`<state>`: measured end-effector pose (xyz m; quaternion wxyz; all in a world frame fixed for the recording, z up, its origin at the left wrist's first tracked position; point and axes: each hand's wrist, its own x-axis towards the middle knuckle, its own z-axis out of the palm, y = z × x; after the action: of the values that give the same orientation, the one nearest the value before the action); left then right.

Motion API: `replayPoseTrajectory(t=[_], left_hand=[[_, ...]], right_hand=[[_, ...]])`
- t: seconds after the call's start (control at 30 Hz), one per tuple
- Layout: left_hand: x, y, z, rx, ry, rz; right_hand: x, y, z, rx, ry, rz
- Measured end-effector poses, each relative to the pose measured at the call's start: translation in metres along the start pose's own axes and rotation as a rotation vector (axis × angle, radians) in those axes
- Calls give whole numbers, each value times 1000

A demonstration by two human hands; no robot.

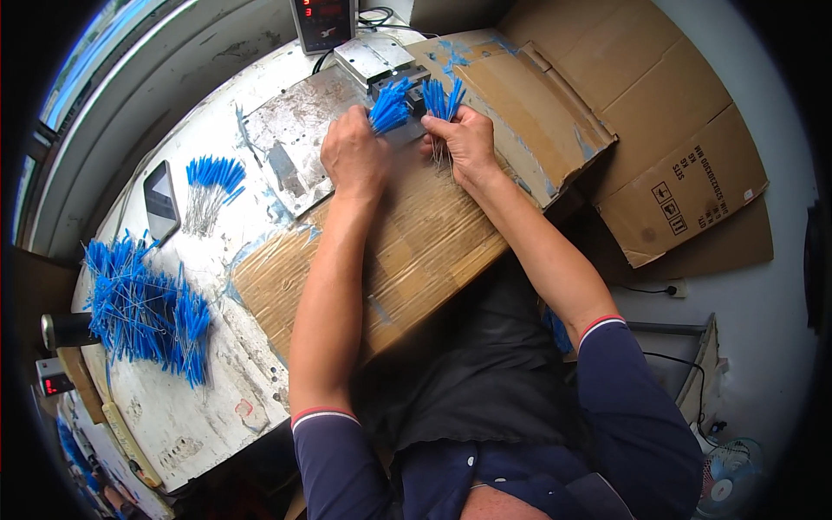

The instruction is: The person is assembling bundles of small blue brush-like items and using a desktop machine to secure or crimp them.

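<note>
The left hand (354,154) gripped a bunch of thin blue-tipped wire pins (389,107), tips fanned toward one o'clock. The right hand (468,143) pinched a second blue-tipped bunch (443,98) — tips at twelve. Both sat just before the small grey metal machine (381,61); bare brown cardboard (416,251) lay open toward six.

Both hands crowd the small grey metal machine block (384,62) at twelve o'clock; the left hand (354,156) and right hand (468,143) leave only a narrow gap between them. Behind the block a black box with a red digital readout (323,22) closes the way. At nine o'clock a dark flat phone (161,201) and a small fan of blue-tipped wires (211,186) lie near each other. At eight o'clock a large heap of blue-tipped wires (143,308) fills the bench edge. The worn brown cardboard sheet (416,251) at the centre lies open.
</note>
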<state>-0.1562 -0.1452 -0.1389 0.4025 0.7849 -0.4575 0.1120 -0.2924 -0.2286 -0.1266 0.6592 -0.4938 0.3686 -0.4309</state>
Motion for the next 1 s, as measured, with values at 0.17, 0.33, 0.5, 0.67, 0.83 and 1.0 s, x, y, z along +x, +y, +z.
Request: replayPoseTrajectory(t=[0.17, 0.33, 0.5, 0.67, 0.83, 1.0], left_hand=[[-1, -1, 0, 34, 0, 26], [-1, 2, 2, 69, 7, 40], [0, -3, 5, 79, 111, 40], [2, -3, 5, -6, 221, -51], [4, -8, 3, -42, 249, -71], [3, -9, 5, -33, 263, -38]], right_hand=[[-7, -6, -3, -88, -33, 20], [-8, -9, -4, -92, -59, 26], [-2, -4, 4, -174, -7, 1], [7, -3, 8, -253, 52, -21], [7, -3, 17, -281, 82, -2], [9, 0, 17, -294, 80, 2]])
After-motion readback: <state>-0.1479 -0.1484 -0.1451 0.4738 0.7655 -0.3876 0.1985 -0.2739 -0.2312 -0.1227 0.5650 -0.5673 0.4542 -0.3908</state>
